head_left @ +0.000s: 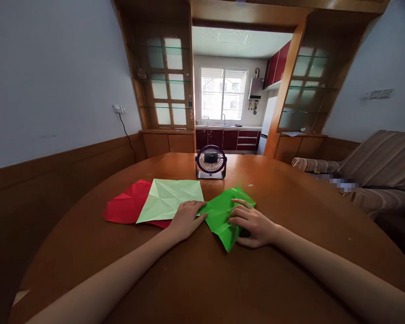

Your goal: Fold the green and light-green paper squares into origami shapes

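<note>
A bright green sheet of creased paper [221, 209] lies at an angle on the table, one point towards me and its far right edge raised a little. My left hand [187, 219] rests at the sheet's left corner, holding it between thumb and fingers. On the right side, my right hand [253, 223] curls its fingers over the green paper, with the thumb at the near edge. Something dark, perhaps shadow, shows in the gap under that palm. Left of the green sheet, a pale green creased paper [170, 195] overlaps a red creased paper [126, 204].
A small round desk fan [211, 161] stands beyond the papers on the oval wooden table [300, 252]. A striped armchair [384, 162] is at the right. Glass-shelved cabinets [168, 81] frame a kitchen opening behind the table.
</note>
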